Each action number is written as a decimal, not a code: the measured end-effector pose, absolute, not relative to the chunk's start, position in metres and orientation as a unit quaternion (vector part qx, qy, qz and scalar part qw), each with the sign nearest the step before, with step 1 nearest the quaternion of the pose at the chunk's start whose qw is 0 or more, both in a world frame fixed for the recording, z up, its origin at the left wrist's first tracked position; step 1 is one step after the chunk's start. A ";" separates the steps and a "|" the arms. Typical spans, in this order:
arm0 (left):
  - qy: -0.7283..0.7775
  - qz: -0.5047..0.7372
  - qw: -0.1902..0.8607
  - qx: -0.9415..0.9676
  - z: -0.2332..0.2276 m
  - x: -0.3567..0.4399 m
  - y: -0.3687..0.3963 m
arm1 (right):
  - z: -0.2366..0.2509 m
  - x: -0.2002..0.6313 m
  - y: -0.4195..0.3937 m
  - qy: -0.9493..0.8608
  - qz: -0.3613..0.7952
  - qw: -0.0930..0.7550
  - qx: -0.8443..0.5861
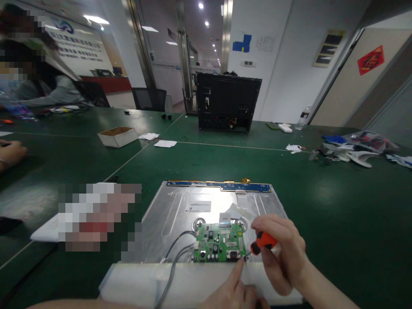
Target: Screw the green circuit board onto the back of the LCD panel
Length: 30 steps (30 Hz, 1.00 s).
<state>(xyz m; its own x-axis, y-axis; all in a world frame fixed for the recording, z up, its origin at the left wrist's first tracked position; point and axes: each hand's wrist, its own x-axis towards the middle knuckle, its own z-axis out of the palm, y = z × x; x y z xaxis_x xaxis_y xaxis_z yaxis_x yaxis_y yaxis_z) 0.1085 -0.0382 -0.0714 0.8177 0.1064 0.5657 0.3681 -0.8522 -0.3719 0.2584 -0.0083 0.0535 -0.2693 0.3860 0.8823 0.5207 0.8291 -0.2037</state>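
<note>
A short screwdriver with an orange and black handle (pixel 265 241) is gripped in my right hand (pixel 286 253). Its tip meets the lower right corner of a green circuit board (pixel 219 242). My left hand (pixel 233 292) comes in from the bottom edge, its index finger stretched out to that same corner and the other fingers curled. The board lies on the metal back of a display panel (pixel 167 219), with cables (pixel 175 262) running from its left side. A blue circuit strip (pixel 206 185) spans the panel's far edge. White foam (pixel 138 281) lies along the near edge.
On the green table (pixel 322 201), a black monitor housing (pixel 228 101) stands upright at the back. An open cardboard box (pixel 118 136) sits back left. Plastic bags and parts (pixel 354 148) lie on the right, near a bottle (pixel 303 118). Another person's hand (pixel 13 153) is at far left.
</note>
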 end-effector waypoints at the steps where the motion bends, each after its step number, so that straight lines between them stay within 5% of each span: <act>1: -0.129 -0.279 0.240 -0.921 -0.071 0.109 -0.038 | 0.053 0.258 -0.008 -0.793 -0.065 0.533 -0.286; 18: -0.122 -0.261 0.231 -0.929 -0.072 0.107 -0.037 | 0.052 0.255 -0.003 -0.784 -0.150 0.531 -0.284; 30: -0.122 -0.252 0.222 -0.934 -0.075 0.107 -0.039 | 0.050 0.258 -0.005 -0.797 -0.078 0.534 -0.271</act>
